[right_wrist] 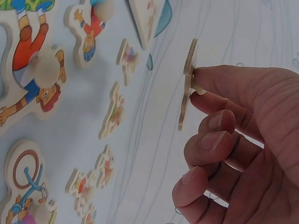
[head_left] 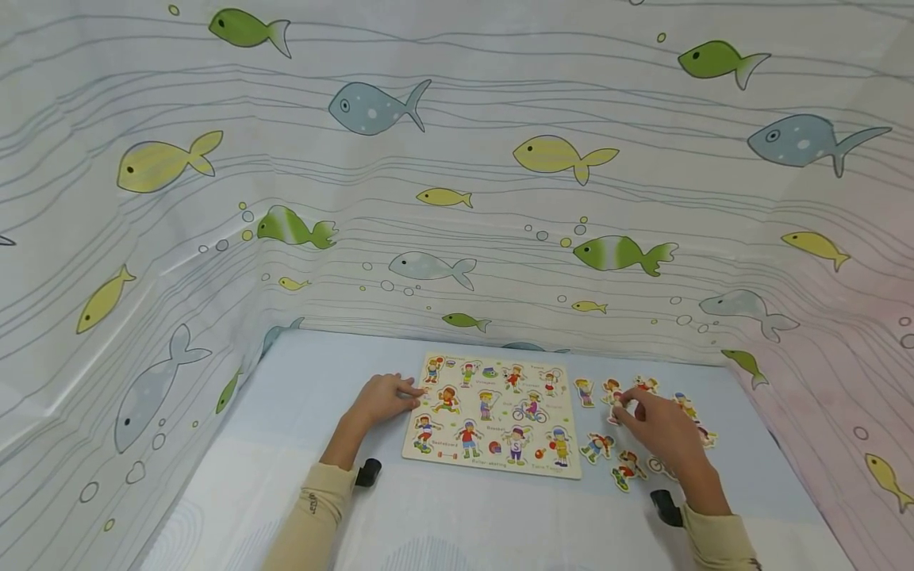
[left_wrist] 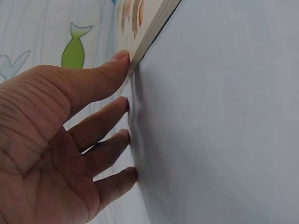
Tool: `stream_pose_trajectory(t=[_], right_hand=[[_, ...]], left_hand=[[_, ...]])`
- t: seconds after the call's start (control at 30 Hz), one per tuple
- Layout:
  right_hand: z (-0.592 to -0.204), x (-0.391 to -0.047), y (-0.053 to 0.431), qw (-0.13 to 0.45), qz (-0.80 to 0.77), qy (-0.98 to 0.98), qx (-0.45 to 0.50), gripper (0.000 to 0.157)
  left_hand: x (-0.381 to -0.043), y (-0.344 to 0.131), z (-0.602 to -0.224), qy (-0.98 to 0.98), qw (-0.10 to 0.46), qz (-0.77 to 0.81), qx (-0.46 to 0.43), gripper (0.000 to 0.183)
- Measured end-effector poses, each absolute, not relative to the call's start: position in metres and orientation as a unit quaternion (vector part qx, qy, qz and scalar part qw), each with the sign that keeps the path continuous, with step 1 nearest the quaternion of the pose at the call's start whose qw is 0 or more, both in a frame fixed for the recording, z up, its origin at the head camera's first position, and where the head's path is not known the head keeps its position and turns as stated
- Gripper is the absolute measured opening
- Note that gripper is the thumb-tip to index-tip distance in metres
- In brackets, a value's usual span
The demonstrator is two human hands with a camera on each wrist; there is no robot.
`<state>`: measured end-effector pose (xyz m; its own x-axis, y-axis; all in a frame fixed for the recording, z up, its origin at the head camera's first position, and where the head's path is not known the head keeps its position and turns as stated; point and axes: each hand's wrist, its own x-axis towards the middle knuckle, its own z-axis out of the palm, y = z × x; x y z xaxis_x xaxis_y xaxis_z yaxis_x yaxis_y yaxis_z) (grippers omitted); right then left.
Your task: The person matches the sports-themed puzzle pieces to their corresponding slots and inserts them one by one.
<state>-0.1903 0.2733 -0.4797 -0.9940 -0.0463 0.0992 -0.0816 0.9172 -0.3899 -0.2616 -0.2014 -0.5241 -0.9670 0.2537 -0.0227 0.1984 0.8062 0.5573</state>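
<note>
A wooden peg-puzzle board (head_left: 528, 469) with printed sports figures lies flat on the table. At its left edge, my left hand (head_left: 385, 398) rests the thumb on the rim while the other fingers, loosely spread, touch the tabletop below. To the right of the board, my right hand (head_left: 662, 428) pinches the small knob of a flat figure-shaped puzzle piece (right_wrist: 187, 84) between thumb and index finger. This piece stands edge-on, above the table, in the right wrist view. Loose pieces lie around that hand, including a skateboarder (head_left: 628, 470) and a bicycle piece (right_wrist: 28, 179).
Several other knobbed pieces, such as a golfer piece (head_left: 584, 391) and a piece in blue and red (head_left: 596, 446), are scattered right of the board. A fish-patterned curtain (head_left: 493, 230) rises behind the table and along both sides.
</note>
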Motion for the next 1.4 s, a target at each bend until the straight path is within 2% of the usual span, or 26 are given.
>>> stream_pose_trajectory(t=[0.37, 0.53, 0.77, 1.4], right_hand=[[-0.472, -0.195, 0.253, 0.037, 0.215, -0.974, 0.057, 0.021], [-0.473, -0.198, 0.246, 0.047, 0.207, -0.975, 0.066, 0.022], [-0.474, -0.204, 0.234, 0.032, 0.217, -0.974, 0.062, 0.027], [-0.481, -0.223, 0.190, 0.045, 0.264, -0.956, 0.118, 0.021]], left_hand=[[-0.262, -0.200, -0.523, 0.949, 0.055, 0.290, 0.110, 0.021], [-0.261, -0.200, -0.522, 0.950, 0.049, 0.287, 0.113, 0.022], [-0.261, -0.200, -0.522, 0.949, 0.048, 0.289, 0.112, 0.024], [-0.261, -0.198, -0.521, 0.951, 0.057, 0.288, 0.099, 0.023]])
